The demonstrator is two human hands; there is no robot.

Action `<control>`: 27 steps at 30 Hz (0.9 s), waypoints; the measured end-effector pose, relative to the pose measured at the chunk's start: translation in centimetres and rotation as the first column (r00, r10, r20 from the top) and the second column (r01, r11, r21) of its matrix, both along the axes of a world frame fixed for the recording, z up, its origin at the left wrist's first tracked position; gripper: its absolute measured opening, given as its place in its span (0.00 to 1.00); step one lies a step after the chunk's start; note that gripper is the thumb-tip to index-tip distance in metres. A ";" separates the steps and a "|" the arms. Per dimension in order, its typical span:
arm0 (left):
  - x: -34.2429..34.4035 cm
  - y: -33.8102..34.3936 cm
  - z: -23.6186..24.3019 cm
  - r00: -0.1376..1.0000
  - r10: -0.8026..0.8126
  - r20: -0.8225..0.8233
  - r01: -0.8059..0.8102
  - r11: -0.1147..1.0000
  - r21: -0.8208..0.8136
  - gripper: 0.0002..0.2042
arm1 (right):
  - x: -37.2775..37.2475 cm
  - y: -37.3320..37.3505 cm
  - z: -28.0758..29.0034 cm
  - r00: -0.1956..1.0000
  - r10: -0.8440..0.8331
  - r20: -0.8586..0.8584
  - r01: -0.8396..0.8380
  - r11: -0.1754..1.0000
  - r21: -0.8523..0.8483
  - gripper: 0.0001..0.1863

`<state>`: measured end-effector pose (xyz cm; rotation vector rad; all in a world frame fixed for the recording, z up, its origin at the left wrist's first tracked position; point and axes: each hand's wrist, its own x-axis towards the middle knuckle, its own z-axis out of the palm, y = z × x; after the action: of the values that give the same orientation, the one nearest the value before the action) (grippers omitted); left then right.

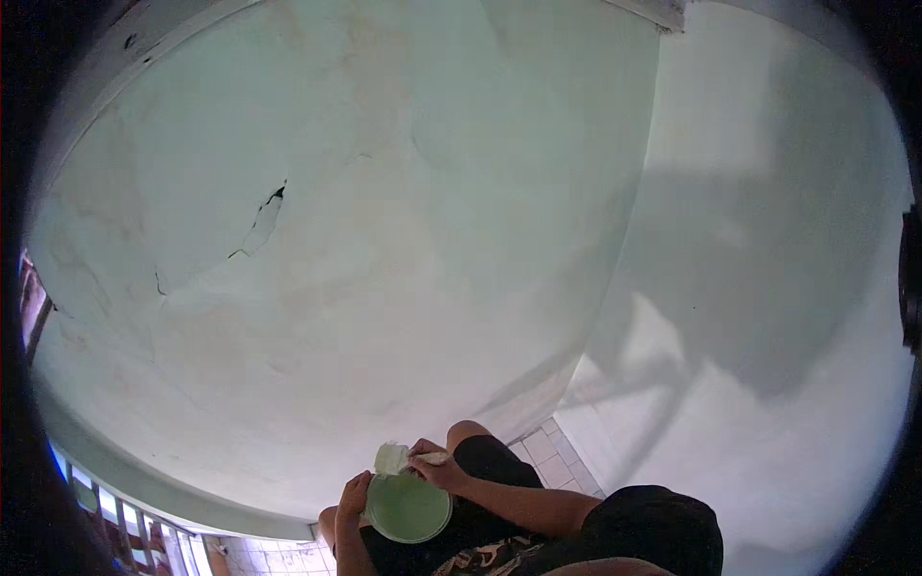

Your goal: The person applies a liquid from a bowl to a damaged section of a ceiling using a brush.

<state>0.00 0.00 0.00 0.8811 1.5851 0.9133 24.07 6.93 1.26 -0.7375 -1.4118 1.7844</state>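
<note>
My left hand (355,493) is closed on the rim of a round bucket (448,516), which sits at my lap. Pale green paint (407,504) shows inside it. In my right hand (435,468) is a paintbrush, its wide pale bristles (391,458) over the bucket's far edge. The brush's light handle pokes out to the right of my fingers. Whether the bristles touch the rim, I cannot tell.
A pale green wall (384,288) with stains and a dark crack (269,213) rises ahead. It meets a whiter, shadowed wall (730,288) at a corner on the right. Tiled floor (552,451) shows beyond my knees. A barred railing (130,523) stands at lower left.
</note>
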 end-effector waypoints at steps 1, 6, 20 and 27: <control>1.3 0.1 1.7 1.000 -0.017 -0.023 0.017 0.999 0.041 0.21 | 0.5 0.3 0.2 0.997 -0.023 -0.072 0.025 1.000 0.019 0.09; -0.6 -1.5 3.0 1.000 -0.031 0.005 0.031 0.999 -0.026 0.20 | -0.8 -2.4 3.7 0.992 -0.109 -0.062 0.102 0.989 -0.108 0.09; 0.9 2.2 3.2 0.959 -0.009 0.283 -0.059 0.971 0.231 0.24 | 0.8 -1.5 2.3 0.929 -0.367 0.050 0.348 0.911 0.221 0.06; 1.2 1.5 0.2 0.984 0.043 0.171 -0.075 0.980 0.186 0.29 | 5.8 -1.7 3.8 0.863 -0.445 0.238 0.404 0.892 0.203 0.06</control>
<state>1.15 1.51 0.24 0.8706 1.4026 1.1676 29.92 5.23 5.07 -1.1570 -1.4040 1.2531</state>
